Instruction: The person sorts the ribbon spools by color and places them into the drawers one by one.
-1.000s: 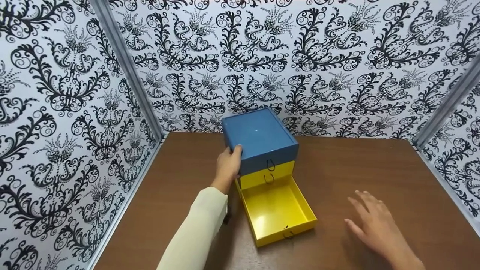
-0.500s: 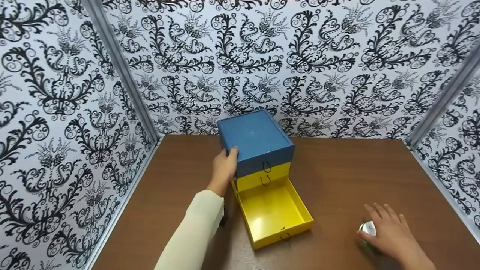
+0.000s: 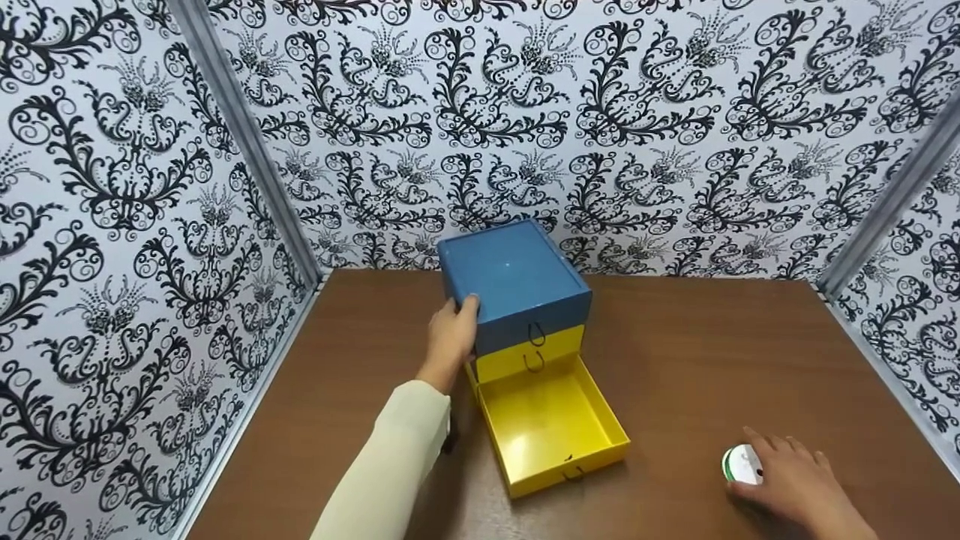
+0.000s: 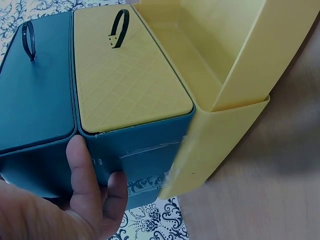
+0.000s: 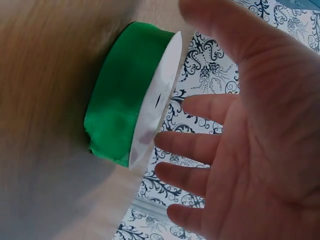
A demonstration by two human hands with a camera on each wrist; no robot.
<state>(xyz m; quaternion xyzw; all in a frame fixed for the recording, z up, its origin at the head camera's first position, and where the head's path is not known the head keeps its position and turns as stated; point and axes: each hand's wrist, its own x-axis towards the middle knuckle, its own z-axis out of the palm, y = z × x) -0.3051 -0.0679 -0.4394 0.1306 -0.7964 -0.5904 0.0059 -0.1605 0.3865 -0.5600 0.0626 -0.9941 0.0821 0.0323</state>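
My left hand (image 3: 452, 334) lies against the left side of a small stacked drawer box with a blue top (image 3: 514, 270). In the left wrist view, the fingertips (image 4: 79, 150) press on its blue side wall by the seam between two drawers. Below the blue drawer is a yellow drawer front with a black loop handle (image 4: 119, 29). The bottom yellow drawer (image 3: 570, 469) is pulled out. On the right, my right hand (image 3: 799, 476) hovers beside a spool of green ribbon (image 5: 125, 90) with a white end face, fingers spread and apart from it in the right wrist view.
Everything stands on a brown wooden table (image 3: 675, 337). Patterned black-and-white walls (image 3: 645, 112) close off the back and both sides, with grey metal posts (image 3: 244, 142) at the corners. The pulled-out drawer lies between the two hands.
My right hand has moved right and toward me, and the ribbon spool, out of sight in the earliest frame, now shows beside its thumb. The left hand stays on the drawer box.
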